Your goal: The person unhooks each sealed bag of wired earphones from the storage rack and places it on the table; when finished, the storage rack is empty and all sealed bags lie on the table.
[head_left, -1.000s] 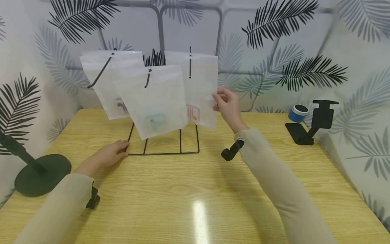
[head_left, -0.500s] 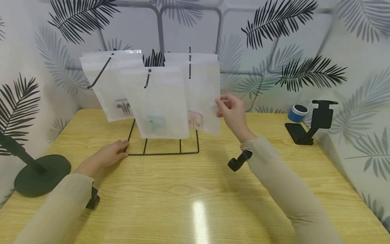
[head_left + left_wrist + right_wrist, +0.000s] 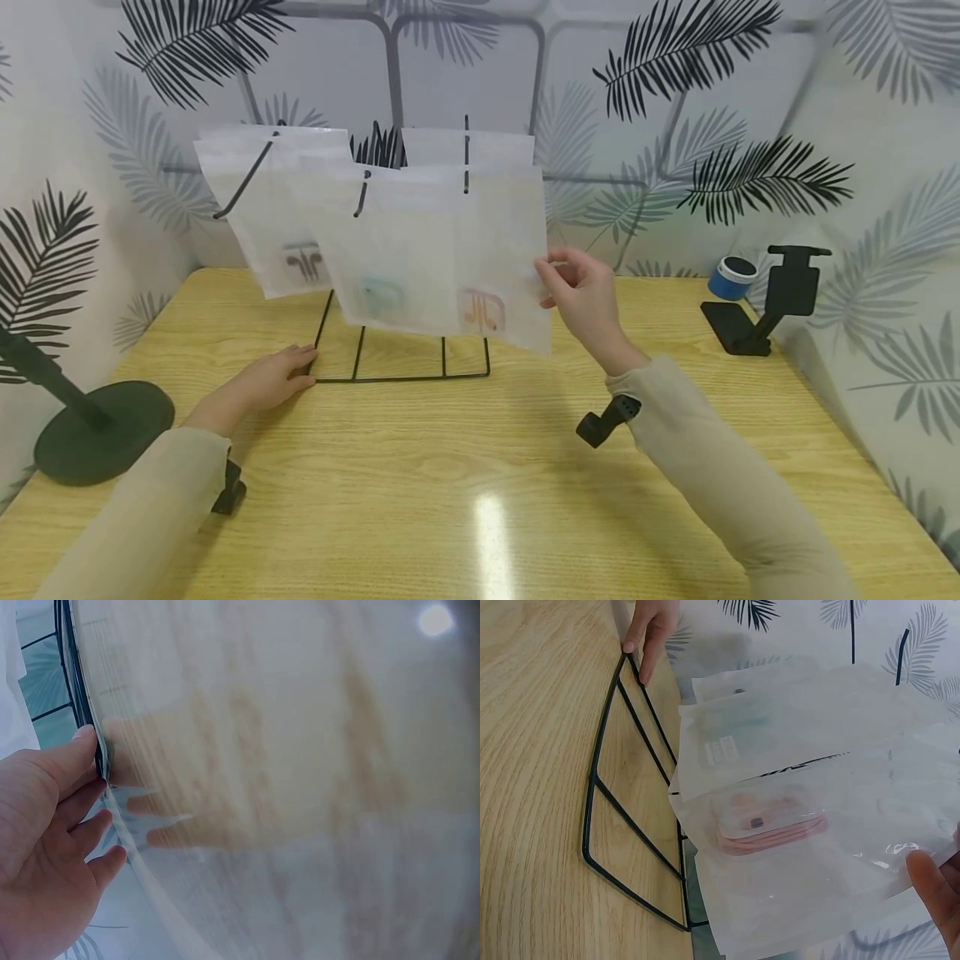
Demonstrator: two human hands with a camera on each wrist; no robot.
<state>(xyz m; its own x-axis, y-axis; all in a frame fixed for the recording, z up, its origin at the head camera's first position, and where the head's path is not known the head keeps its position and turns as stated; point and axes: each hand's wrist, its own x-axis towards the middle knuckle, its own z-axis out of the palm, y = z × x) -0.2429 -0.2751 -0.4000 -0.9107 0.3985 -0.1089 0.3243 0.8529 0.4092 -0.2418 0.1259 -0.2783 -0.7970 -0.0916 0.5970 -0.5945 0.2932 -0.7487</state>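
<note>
My right hand (image 3: 587, 302) pinches the right edge of a translucent white plastic bag (image 3: 501, 237) on the rack's right hook (image 3: 467, 154). A pink, rounded flat bundle (image 3: 769, 825) shows inside it in the right wrist view. Behind it, the top of another bag (image 3: 487, 148) shows on the same hook. My left hand (image 3: 266, 379) holds the front left corner of the black wire rack (image 3: 401, 379), thumb and fingers around the wire in the left wrist view. A middle bag (image 3: 397, 242) with a teal item and a left bag (image 3: 262, 208) with a dark item hang alongside.
A round dark lamp base (image 3: 105, 433) stands at the table's left. On the right are a black phone stand (image 3: 791, 292) and a blue jar (image 3: 731, 279) with a dark lid. Leaf-patterned walls close the wood table (image 3: 420, 483) at its back and sides.
My right hand has moved down, right and nearer, sliding the pinched bag forward along its hook. The middle bag has swung rightward. The left hand stays on the rack.
</note>
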